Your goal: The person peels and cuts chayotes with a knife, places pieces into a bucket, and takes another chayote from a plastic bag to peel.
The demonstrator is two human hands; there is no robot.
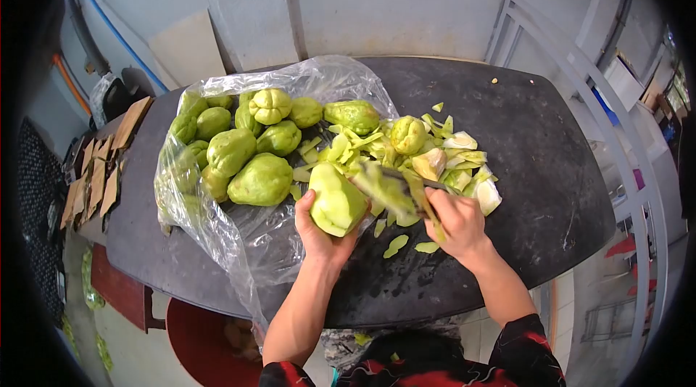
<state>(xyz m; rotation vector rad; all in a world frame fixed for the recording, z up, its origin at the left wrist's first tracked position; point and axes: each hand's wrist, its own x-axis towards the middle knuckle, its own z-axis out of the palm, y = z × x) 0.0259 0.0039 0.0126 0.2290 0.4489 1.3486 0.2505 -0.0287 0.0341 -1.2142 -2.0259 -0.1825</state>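
My left hand (320, 237) is closed around a pale green, mostly peeled chayote (336, 202), held up over the near part of the table. Just to its right, my right hand (458, 224) grips a knife (391, 188) by its dark handle. Motion smears the blade, and bits of green peel seem to cling to it. Beyond the knife lies a heap of chayote peel (346, 146), with a whole chayote (408, 134) resting in it. Several unpeeled chayotes (232, 151) sit to the left on a clear plastic bag (250, 238).
The dark oval table (540, 169) stands against a pale wall. Cut pieces with white insides (487, 195) lie right of the peel. Below the table's front edge is a red tub (196, 343). Cardboard pieces (98, 169) are at the left, and a grey metal railing (580, 60) rises at the right.
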